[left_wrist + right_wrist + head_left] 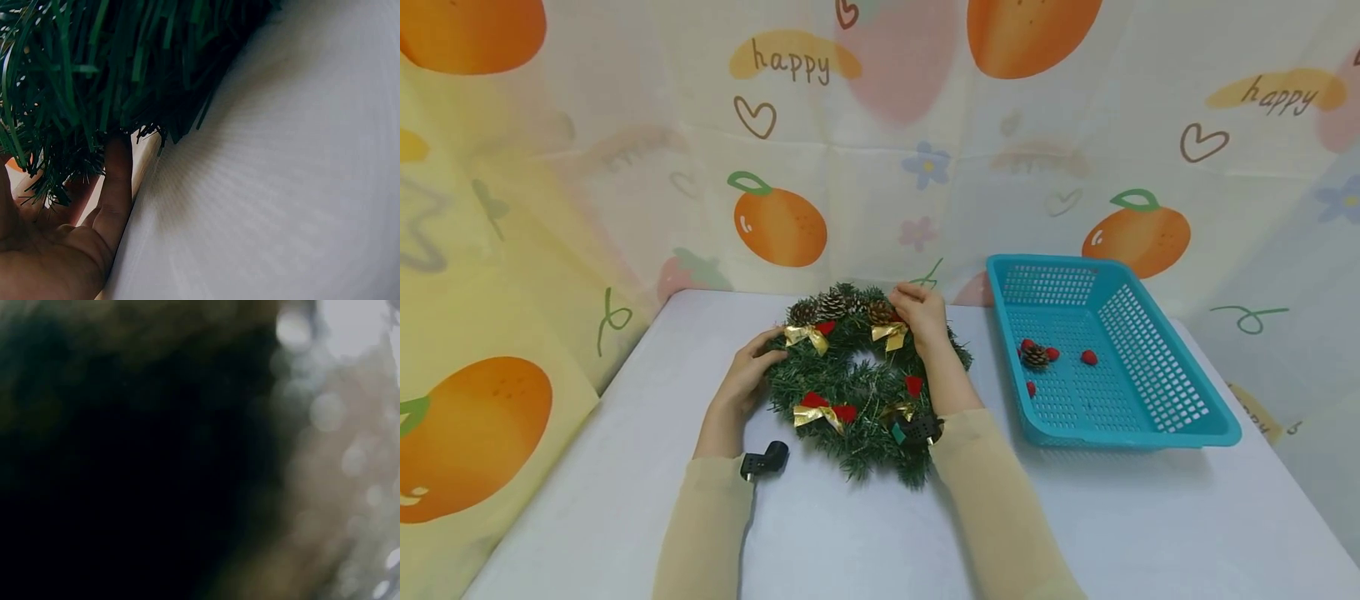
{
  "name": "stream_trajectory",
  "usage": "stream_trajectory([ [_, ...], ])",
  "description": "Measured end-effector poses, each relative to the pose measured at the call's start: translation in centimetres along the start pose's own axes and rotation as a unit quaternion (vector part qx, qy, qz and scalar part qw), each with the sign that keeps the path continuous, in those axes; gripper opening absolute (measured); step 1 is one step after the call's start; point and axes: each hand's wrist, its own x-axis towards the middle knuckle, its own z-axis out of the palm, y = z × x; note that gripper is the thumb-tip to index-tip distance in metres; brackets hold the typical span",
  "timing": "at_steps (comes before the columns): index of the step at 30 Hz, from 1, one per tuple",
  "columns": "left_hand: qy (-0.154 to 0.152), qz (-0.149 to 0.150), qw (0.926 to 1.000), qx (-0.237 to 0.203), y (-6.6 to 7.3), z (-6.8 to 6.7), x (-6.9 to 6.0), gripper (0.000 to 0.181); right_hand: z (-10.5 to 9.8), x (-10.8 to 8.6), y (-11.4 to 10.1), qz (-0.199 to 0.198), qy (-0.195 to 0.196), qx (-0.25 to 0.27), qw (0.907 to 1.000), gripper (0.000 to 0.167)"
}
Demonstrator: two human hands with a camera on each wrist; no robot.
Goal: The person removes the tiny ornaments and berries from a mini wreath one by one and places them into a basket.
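A green wreath lies on the white table, with pine cones along its top and gold bows with red pieces on it. My left hand grips its upper left edge, the thumb towards the front. In the left wrist view the fingers of this hand reach in under the green needles. At the upper right of the wreath, my right hand holds the rim beside a pine cone and a gold bow; its fingertips are partly hidden. The right wrist view is dark and blurred.
A blue basket stands on the right of the table, holding a pine cone and several red pieces. Behind the table hangs a cloth printed with oranges. A black wrist camera is on each wrist.
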Motion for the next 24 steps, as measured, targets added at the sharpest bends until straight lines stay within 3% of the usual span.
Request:
stream_trajectory([
  [9,0.003,0.0,1.0,0.007,-0.17,0.0,0.19,0.06,0.03,0.11,0.84,0.001,-0.012,-0.078,0.9969,0.045],
  [24,0.002,-0.004,0.9999,0.011,-0.01,-0.1,0.06,0.061,0.13,-0.25,0.83,0.003,-0.037,-0.139,0.9896,0.052],
])
